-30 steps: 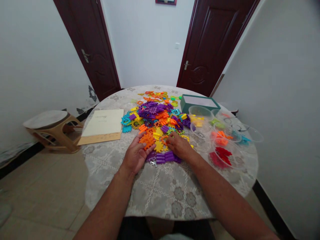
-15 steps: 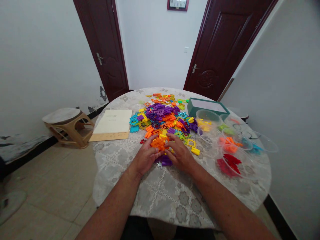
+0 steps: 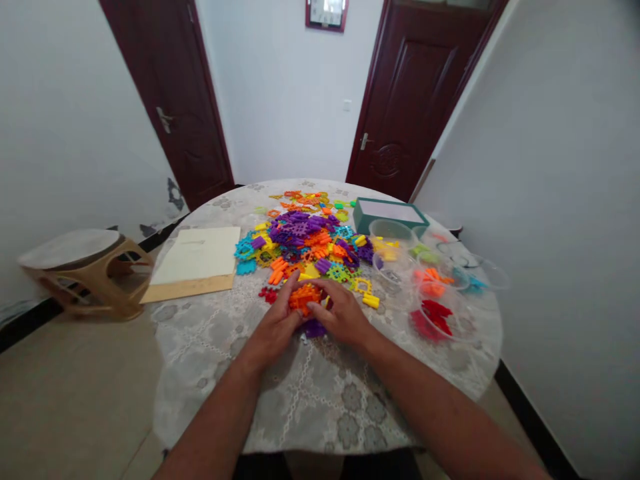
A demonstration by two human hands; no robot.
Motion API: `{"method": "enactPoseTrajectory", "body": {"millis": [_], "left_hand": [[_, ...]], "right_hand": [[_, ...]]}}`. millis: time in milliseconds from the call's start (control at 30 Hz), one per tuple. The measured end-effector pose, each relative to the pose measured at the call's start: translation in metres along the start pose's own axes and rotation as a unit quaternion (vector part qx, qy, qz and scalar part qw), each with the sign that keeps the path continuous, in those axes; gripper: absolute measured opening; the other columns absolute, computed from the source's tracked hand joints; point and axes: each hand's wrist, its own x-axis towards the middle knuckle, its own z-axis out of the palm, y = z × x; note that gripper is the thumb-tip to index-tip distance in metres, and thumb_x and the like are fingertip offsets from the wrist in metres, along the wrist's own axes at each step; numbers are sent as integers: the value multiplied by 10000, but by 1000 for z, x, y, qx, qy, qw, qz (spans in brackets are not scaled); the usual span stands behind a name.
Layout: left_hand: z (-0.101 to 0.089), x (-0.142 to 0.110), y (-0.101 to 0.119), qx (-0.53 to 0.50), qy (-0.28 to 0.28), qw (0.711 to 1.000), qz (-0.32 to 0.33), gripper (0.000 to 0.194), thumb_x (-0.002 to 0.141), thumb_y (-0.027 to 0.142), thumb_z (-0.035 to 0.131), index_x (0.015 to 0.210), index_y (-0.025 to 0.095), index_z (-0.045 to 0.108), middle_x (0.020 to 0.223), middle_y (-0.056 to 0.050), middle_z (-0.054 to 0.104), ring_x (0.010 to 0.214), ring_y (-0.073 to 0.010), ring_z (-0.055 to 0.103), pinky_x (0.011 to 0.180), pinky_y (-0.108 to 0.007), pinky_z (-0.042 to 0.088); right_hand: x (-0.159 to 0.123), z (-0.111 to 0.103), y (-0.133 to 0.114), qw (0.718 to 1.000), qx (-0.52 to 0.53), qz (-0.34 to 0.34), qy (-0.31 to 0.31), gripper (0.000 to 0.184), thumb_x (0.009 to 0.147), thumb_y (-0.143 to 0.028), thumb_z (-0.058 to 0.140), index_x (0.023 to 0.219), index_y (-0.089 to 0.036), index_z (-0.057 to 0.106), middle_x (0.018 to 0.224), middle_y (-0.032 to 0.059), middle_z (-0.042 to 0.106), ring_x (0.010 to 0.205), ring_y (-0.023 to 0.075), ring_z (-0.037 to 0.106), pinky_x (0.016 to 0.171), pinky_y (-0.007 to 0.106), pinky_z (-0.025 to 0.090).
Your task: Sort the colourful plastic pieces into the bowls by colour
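Between my two hands is a cluster of orange plastic building pieces (image 3: 304,299), held just above the front of a large heap. My left hand (image 3: 278,327) grips its left side, thumb in front and fingers behind. On its right side my right hand (image 3: 344,315) has closed too, with the index finger over the top edge. A purple piece (image 3: 315,329) lies on the cloth below the hands, partly hidden. Behind them spreads the heap of interlocking plastic pieces (image 3: 300,230) in purple, orange, blue, yellow and green. Small red pieces (image 3: 269,294) lie just left of my fingers.
Clear plastic tubs (image 3: 393,230) with sorted yellow, orange, blue and red pieces stand at the right. Behind them is a green box (image 3: 387,213). Pale paper on a brown board (image 3: 200,257) lies at the left, and a stool (image 3: 85,267) stands beyond the round table (image 3: 300,413).
The orange cluster has tilted in my hands, showing its thicker side instead of its flat face. My fingers have closed further round it. The whole view has shifted to the right.
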Motion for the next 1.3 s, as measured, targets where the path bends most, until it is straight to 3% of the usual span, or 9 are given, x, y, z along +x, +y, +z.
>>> {"method": "enactPoseTrajectory", "body": {"millis": [133, 300, 367, 467, 600, 767, 867, 1033, 1300], "left_hand": [[-5, 2, -3, 38, 14, 999, 21, 722, 709, 70, 821, 1358, 340, 652, 1461, -61, 619, 1542, -274, 376, 1189, -374, 421], [-1, 4, 1, 36, -16, 999, -35, 762, 772, 230, 843, 1463, 348, 542, 1514, -103, 570, 1349, -319, 599, 1017, -423, 578], [0, 5, 6, 25, 9, 999, -18, 723, 808, 320, 820, 1467, 336, 521, 1442, -112, 616, 1223, -316, 677, 930, -447, 622], [-3, 6, 12, 17, 60, 998, 27, 617, 832, 364, 781, 1404, 288, 563, 1280, -96, 689, 1076, -287, 729, 842, -436, 646], [-8, 9, 11, 37, 108, 992, 58, 526, 832, 359, 767, 1324, 248, 615, 1162, -63, 711, 947, -234, 739, 778, -391, 650], [-8, 11, 8, 96, 159, 980, 77, 471, 843, 407, 759, 1261, 227, 638, 1100, -46, 705, 903, -199, 719, 726, -322, 647], [-9, 13, 7, 117, 175, 974, 80, 489, 826, 433, 758, 1251, 222, 643, 1099, -47, 706, 917, -208, 718, 716, -323, 650], [-12, 16, 4, 131, 184, 971, 79, 506, 812, 460, 757, 1243, 220, 647, 1088, -45, 716, 901, -208, 724, 703, -322, 644], [-19, 18, -1, 132, 202, 966, 92, 478, 830, 436, 740, 1246, 216, 656, 1089, -49, 730, 892, -213, 732, 721, -340, 634]], "right_hand": [[5, -1, -10, 999, 2, -27, -25, 399, 915, -177, 684, 1301, -272, 645, 1297, 38, 714, 1203, 207, 648, 1081, 377, 479], [10, -28, -28, 999, 5, 40, -3, 347, 888, -192, 681, 1229, -257, 674, 1119, 19, 746, 969, 185, 694, 896, 310, 533], [8, -55, -32, 997, -3, 64, 33, 394, 903, -229, 659, 1296, -250, 651, 1075, 21, 740, 841, 166, 671, 800, 291, 530], [3, -113, -26, 991, -39, 77, 102, 423, 937, -272, 601, 1359, -262, 626, 1165, 41, 723, 841, 164, 647, 795, 298, 517], [-9, -199, 16, 948, -181, 155, 211, 425, 898, -282, 584, 1307, -206, 674, 1099, 73, 735, 868, 201, 649, 843, 339, 502], [-16, -266, 84, 868, -337, 331, 150, 428, 866, -253, 592, 1267, -169, 714, 1103, 118, 753, 922, 231, 681, 841, 324, 491], [-13, -275, 110, 837, -367, 393, 107, 417, 833, -227, 637, 1233, -154, 731, 1117, 150, 761, 980, 262, 700, 846, 321, 496], [0, -267, 125, 838, -350, 408, 95, 375, 799, -246, 709, 1154, -134, 752, 1038, 153, 776, 944, 269, 721, 822, 320, 513], [4, -259, 99, 869, -322, 348, 140, 304, 940, -258, 550, 1153, -159, 742, 949, 85, 772, 820, 187, 707, 797, 290, 509]]}}
